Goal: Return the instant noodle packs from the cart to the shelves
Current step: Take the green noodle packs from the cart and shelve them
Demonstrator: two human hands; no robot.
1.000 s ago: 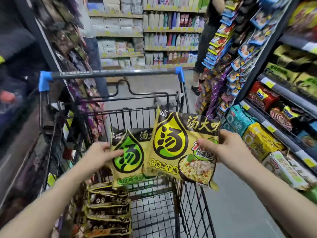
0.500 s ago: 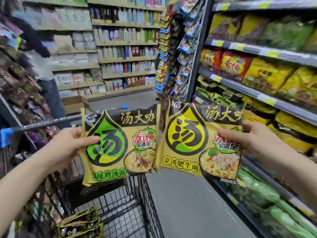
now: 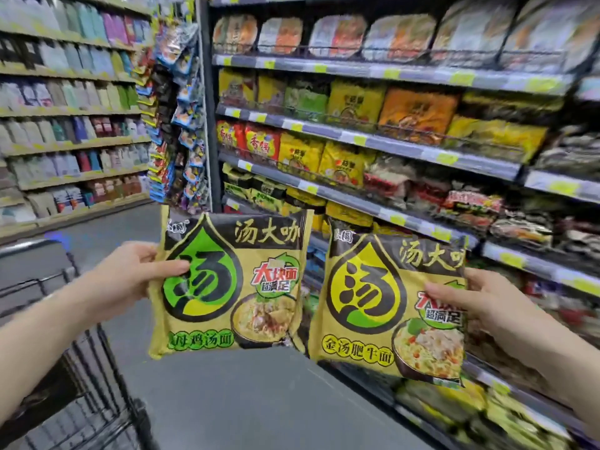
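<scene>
Left hand (image 3: 126,274) pinches green-logo pack (image 3: 227,280); right hand (image 3: 477,297) yellow-logo pack (image 3: 386,306).

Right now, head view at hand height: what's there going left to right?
Cart → left hand → green-logo noodle pack → yellow-logo noodle pack → right hand → shelves.

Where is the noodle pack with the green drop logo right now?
In the head view, the green-logo pack is held up left of centre, gripped at its left edge by the left hand, beside the yellow-logo pack and above the aisle floor, right of the cart.
</scene>
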